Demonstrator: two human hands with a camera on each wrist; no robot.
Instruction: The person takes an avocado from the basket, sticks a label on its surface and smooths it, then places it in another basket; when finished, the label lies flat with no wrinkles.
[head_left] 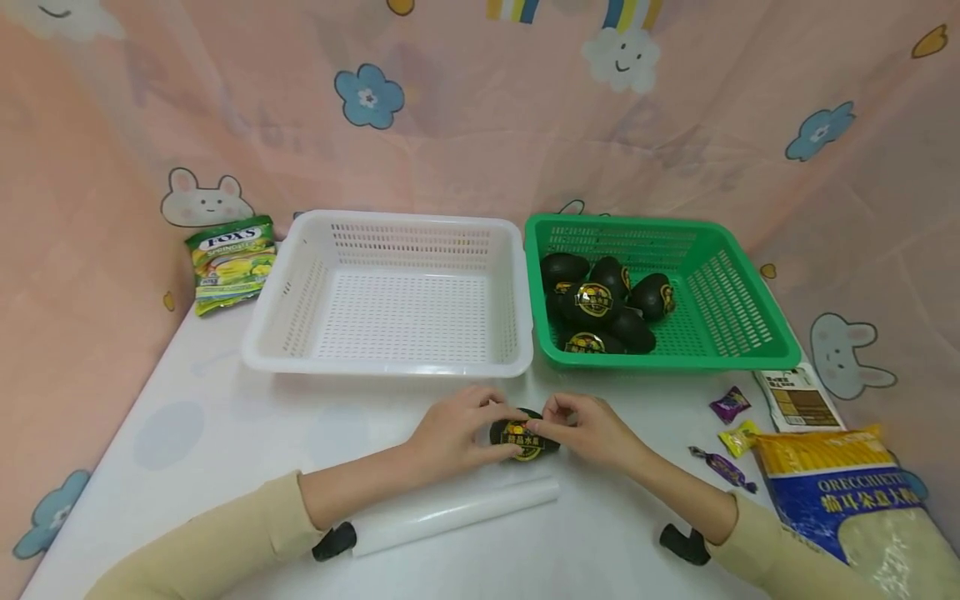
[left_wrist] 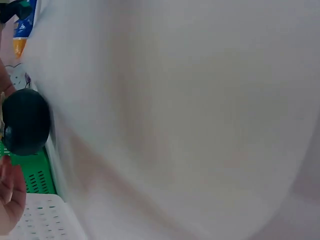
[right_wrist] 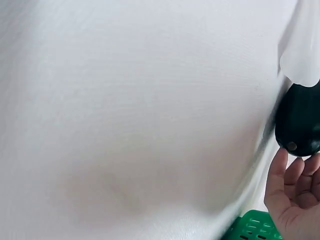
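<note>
A dark avocado (head_left: 521,448) with a black-and-gold sticker lies on the white table in front of the baskets. My left hand (head_left: 457,432) holds its left side, thumb below and fingers above. At the right end, my right hand (head_left: 596,429) grips the avocado with curled fingers, its thumb on the sticker's edge. The left wrist view has the avocado (left_wrist: 26,122) at the left border, its sticker turned mostly away. In the right wrist view, the fingertips of the right hand (right_wrist: 295,195) touch the dark avocado (right_wrist: 300,117).
Several avocados (head_left: 592,304) lie in a green basket (head_left: 738,329), beside a white basket (head_left: 390,367). A white roll (head_left: 457,517) lies nearest me. Wrapped candies (head_left: 730,405) and a pasta bag (head_left: 847,500) are at right, a green candy bag (head_left: 232,262) at far left.
</note>
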